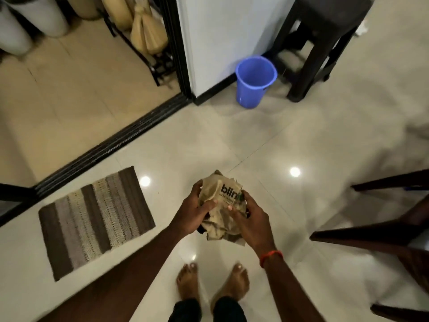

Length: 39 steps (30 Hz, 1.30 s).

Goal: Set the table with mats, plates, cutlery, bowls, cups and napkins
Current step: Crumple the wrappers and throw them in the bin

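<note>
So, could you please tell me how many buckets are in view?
1: the blue bucket stands on the tiled floor by the white wall, beside the dark stool. Others could be hidden behind the wall.

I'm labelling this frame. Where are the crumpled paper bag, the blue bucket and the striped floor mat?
crumpled paper bag (221,194): head view, printed front face.
blue bucket (251,94): head view, outer wall.
striped floor mat (96,223): head view, middle stripes.

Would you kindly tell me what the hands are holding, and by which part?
A crumpled brown paper bag, held between both hands: the left hand grips its left side, the right hand its right side.
</note>
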Tool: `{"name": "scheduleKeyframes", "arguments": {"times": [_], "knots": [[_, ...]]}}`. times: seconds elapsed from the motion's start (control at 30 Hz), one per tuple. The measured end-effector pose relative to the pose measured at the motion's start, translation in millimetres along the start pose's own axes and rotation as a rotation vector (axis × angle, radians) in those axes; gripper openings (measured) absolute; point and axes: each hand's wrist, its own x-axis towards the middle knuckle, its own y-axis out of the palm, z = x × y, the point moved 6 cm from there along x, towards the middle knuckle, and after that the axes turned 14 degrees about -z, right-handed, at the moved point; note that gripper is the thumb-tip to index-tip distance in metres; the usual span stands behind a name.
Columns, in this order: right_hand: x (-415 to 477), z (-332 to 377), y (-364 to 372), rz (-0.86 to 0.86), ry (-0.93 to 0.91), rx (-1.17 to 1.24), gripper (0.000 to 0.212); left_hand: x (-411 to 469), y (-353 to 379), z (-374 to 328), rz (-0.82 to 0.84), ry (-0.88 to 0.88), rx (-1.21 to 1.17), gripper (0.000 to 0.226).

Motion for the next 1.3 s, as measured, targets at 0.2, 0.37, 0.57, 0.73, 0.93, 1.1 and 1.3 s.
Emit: {"name": "scheduleKeyframes", "arguments": {"times": [0.2,0.37,0.57,0.73,0.93,1.1,1.3], "knots": [[-10.7,87.6,-84.5,-0.106,-0.069,-0.013,0.056,-40.1,-12.0,-123.3,-0.022,0.036,-0.086,0.037],[-37.4,146.9,-134.7,-0.074,-0.057,0.123,0.068,-76.7,-17.4,-206.4,0.044,0.028,-0.197,0.061],[-60.9,183.7,-183.8,-0.028,-0.109,0.202,0.078,-107.1,-18.9,-284.1,0.090,0.059,-0.155,0.035],[-57.4,206.9,-223.1,-0.088,-0.169,0.243,0.072,-120.9,2.6,-337.7,0.167,0.054,-0.157,0.034],[-30.6,229.1,-262.7,-0.122,-0.181,0.160,0.086,-112.0,31.9,-380.5,0.284,0.019,-0.180,0.039],[13.5,244.9,-290.4,-0.158,-0.168,0.167,0.085,-77.0,56.3,-421.6,0.301,0.084,-0.182,0.038],[76.3,284.9,-318.1,-0.151,-0.195,0.144,0.078,-12.9,86.4,-473.6,0.380,0.075,-0.180,0.044]]}}
